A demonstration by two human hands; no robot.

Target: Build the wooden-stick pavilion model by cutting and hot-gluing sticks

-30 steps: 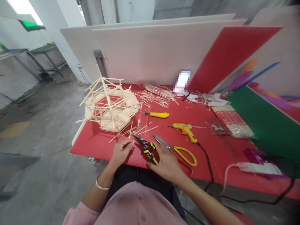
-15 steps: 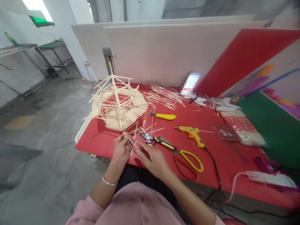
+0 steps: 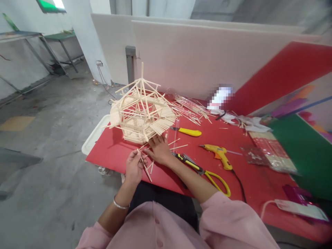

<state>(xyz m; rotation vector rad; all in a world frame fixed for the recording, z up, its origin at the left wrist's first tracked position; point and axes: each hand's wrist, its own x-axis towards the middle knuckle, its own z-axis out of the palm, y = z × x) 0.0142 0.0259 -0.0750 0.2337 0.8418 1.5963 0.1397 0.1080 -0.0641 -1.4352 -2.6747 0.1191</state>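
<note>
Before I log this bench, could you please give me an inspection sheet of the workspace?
Surface: red board over a table.
Job's things: stick model; thin stick.
Clutter: loose sticks, knife, glue gun, cutters, scissors, stick packs.
Hands: left hand pinches the thin stick; right hand rests open by the model's base.
Cables: glue gun cord; white cable.
Surroundings: white panels, concrete floor.
</note>
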